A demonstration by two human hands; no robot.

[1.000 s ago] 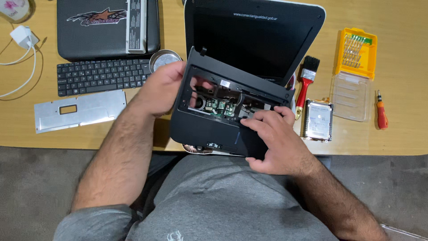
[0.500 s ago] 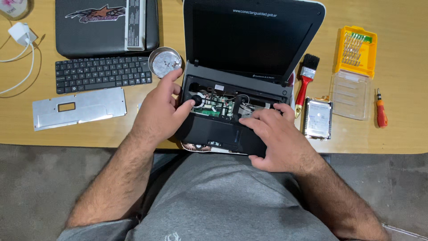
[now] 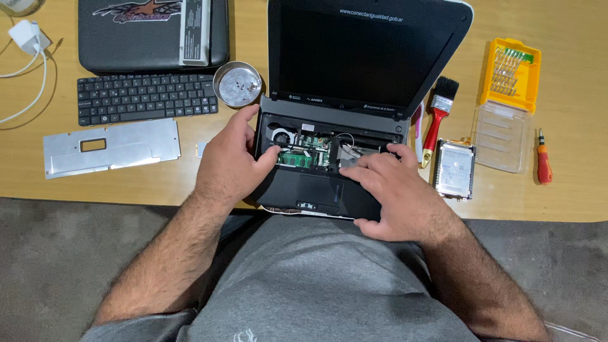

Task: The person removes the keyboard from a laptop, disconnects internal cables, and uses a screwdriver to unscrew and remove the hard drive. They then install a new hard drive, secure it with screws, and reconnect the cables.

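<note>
A small black laptop, keyboard removed and circuit board exposed, sits at frame centre on a wooden table, its front edge overhanging the table's near side above the person's lap. The left hand covers the laptop's left side, fingers curled loosely with the thumb pressed toward the green board; whether it grips anything beneath the palm cannot be told. The right hand lies spread flat across the palm rest, fingertips reaching into the open bay, holding nothing visible. Much of the laptop's lower deck is hidden under both hands.

At upper left, a second closed laptop is cut off by the frame edge, with the loose keyboard below it and a metal plate nearer the table edge. A round metal dish stands just beside the left hand. A white charger is partly cropped at far left. Right of the laptop lie a red-handled brush, a hard drive, a yellow bit case with its clear lid, and a small screwdriver, leaving bare table along the right edge.
</note>
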